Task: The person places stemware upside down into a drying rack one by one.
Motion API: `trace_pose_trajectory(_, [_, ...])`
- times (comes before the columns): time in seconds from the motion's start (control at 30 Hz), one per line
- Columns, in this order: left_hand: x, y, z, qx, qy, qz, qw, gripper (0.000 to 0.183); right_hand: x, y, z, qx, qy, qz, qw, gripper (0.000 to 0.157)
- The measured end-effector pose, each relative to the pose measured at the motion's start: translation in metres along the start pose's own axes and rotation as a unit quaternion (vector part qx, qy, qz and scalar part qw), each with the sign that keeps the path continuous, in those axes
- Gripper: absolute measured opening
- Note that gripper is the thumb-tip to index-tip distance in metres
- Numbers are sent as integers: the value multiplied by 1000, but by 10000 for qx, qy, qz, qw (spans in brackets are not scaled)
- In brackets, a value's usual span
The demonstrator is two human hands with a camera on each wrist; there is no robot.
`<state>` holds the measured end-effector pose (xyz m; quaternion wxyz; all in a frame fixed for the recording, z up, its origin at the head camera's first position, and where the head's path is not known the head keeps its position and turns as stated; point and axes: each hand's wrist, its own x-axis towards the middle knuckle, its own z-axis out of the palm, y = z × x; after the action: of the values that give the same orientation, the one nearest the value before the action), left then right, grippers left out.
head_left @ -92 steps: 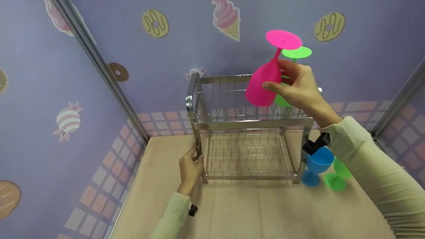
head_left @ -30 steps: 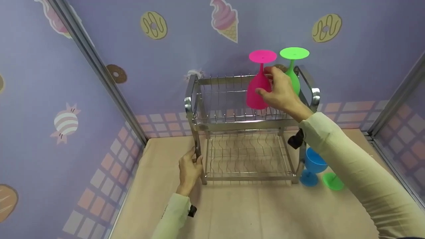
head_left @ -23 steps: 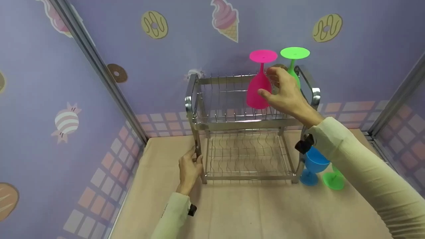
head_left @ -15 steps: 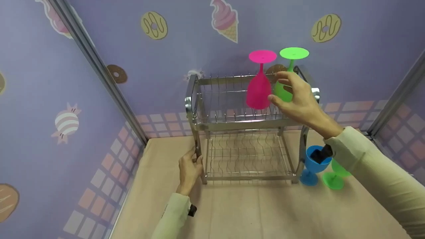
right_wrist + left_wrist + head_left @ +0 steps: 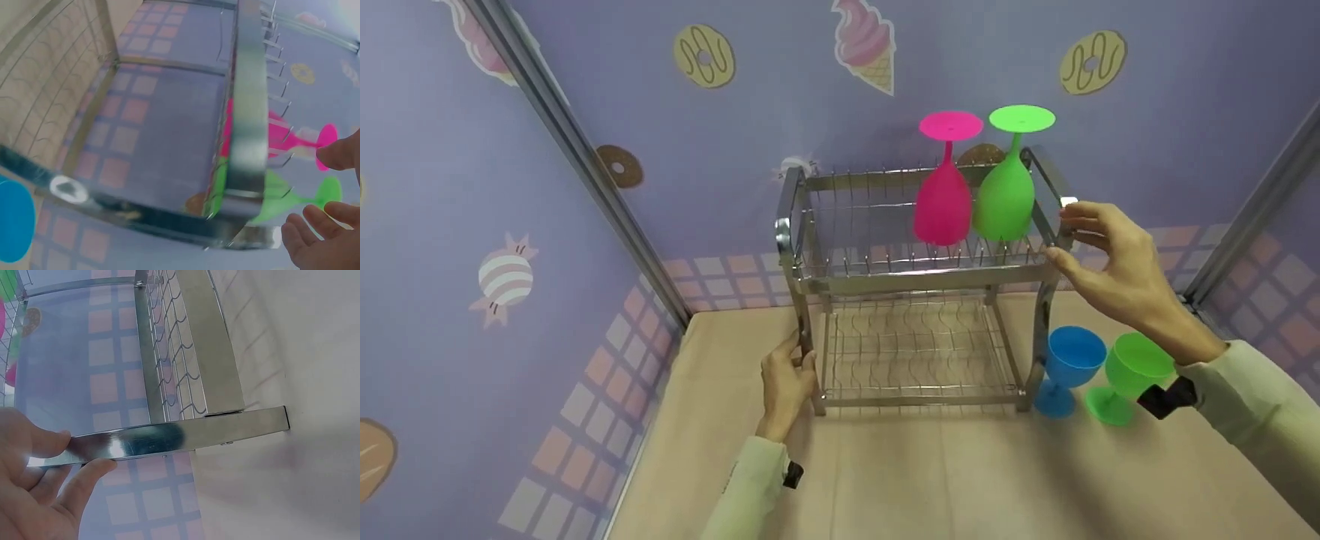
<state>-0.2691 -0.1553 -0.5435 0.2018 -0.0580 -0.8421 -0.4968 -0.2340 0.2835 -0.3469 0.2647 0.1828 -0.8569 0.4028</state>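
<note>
A pink wine goblet (image 5: 943, 202) and a green wine goblet (image 5: 1005, 199) stand upside down, side by side, at the right end of the upper tier of a metal dish rack (image 5: 922, 282). My left hand (image 5: 786, 386) grips the rack's left front post; thumb and fingers pinch the post (image 5: 129, 441) in the left wrist view. Beside the rack's upper right corner is my right hand (image 5: 1129, 270), its fingers spread and loosely bent, holding nothing. The right wrist view has these fingers (image 5: 315, 225) apart, close to the upturned bases of both goblets.
A blue goblet (image 5: 1075, 360) and another green goblet (image 5: 1136, 367) stand upright on the beige cloth (image 5: 900, 472), right of the rack. The lower tier (image 5: 919, 349) has wavy wires. A purple patterned wall (image 5: 780, 67) rises close behind the rack.
My right hand carried the pink goblet onto the upper tier beside the green one, let go of it, and moved right and down past the rack's corner. My left hand stayed on the post.
</note>
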Motion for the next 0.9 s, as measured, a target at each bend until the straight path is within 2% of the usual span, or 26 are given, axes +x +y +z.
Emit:
trace_pose_trajectory(0.27, [0,-1,0,61,-2,-125,9999,31,-28,41,-12,-93,194,478,9986,54])
trace_pose_trajectory(0.37, [1,0,1,52,25,-97,9999,34,-41,56,-16,-123,236,631,9976,55])
trace_pose_trajectory(0.6, [0,-1,1,6,37,-78,10000,44,-79,83,-16,-120,509,626,9967,51])
trace_pose_trajectory(0.9, [1,-1,2,16,61,-39,10000,36,-126,117,-18,-88,743,877,9933,49])
